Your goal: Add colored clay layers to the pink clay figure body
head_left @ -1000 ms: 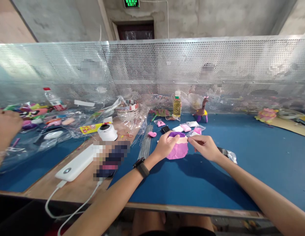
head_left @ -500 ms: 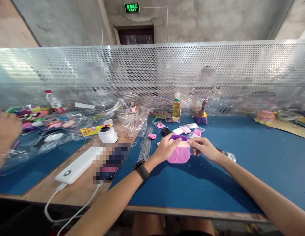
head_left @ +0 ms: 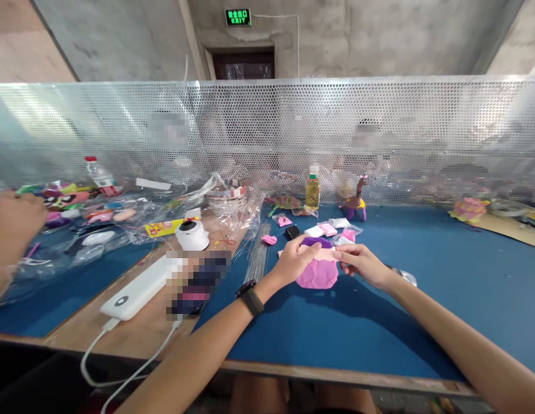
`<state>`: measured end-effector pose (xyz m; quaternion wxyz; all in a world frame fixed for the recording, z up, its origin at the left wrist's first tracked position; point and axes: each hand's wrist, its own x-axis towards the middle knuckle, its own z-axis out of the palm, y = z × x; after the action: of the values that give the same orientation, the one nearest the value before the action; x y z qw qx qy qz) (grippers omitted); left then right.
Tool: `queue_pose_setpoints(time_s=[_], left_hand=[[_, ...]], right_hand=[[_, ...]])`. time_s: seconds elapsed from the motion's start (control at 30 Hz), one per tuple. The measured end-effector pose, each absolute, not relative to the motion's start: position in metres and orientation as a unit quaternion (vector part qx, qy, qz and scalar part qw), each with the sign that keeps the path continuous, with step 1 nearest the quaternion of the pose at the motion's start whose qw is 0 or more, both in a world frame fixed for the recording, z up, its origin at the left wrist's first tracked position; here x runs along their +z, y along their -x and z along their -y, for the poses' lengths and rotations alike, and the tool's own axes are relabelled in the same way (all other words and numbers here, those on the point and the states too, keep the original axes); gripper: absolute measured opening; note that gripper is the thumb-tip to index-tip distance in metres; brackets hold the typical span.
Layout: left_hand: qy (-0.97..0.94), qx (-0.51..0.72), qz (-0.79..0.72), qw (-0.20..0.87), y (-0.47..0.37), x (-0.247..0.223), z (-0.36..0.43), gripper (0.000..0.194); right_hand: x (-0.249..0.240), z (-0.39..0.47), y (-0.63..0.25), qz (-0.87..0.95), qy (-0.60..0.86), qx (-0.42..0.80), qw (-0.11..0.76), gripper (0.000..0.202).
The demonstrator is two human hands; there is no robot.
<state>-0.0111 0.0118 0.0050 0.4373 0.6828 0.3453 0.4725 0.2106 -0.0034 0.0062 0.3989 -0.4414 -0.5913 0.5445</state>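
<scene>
A soft clay piece (head_left: 317,273), pink below and purple on top with a pale pink band across it, is held above the blue table. My left hand (head_left: 294,260) grips its left side, thumb over the band. At the band's right end, my right hand (head_left: 358,263) pinches the edge between thumb and fingers. Behind the hands are small packets of white and pink clay (head_left: 327,229) and a black packet (head_left: 292,232). A pink lump (head_left: 269,240) rests on a bundle of thin wires (head_left: 258,259).
On the left lie a white power bank (head_left: 140,290), a phone (head_left: 198,284) and a white roll (head_left: 192,236). A person's hand (head_left: 21,215) is over bagged clay. An oil bottle (head_left: 313,190) and a clay figure (head_left: 356,202) stand near the perforated screen (head_left: 405,132).
The view has shifted slightly, moving the scene a little right. The pale band now reaches straighter across to my right hand's fingertips. The other person's hand has moved slightly right.
</scene>
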Motion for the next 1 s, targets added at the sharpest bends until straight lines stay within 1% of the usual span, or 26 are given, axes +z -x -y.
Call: queue_pose_setpoints(time_s=[0.17,0.37,0.53,0.77,1.0], left_hand=[[-0.671,0.483,-0.342,0.446,0.0105,0.0069,-0.0116,0.036],[-0.67,0.482,-0.343,0.448,0.01,0.0092,-0.0102,0.034],[-0.679,0.481,-0.341,0.437,0.0097,0.0105,-0.0092,0.034],[-0.689,0.467,-0.342,0.436,0.0098,0.0089,-0.0096,0.034],[-0.689,0.465,-0.348,0.433,0.0095,0.0075,-0.0101,0.034]], right_hand=[[0.006,0.0041,-0.2104,0.568,0.417,0.579,0.41,0.04],[0.0093,0.0067,-0.2092,0.562,0.412,0.585,0.414,0.042],[0.006,0.005,-0.2098,0.584,0.418,0.557,0.417,0.041],[0.007,0.004,-0.2069,0.587,0.429,0.537,0.427,0.053],[0.0047,0.0034,-0.2093,0.599,0.416,0.543,0.416,0.04]])
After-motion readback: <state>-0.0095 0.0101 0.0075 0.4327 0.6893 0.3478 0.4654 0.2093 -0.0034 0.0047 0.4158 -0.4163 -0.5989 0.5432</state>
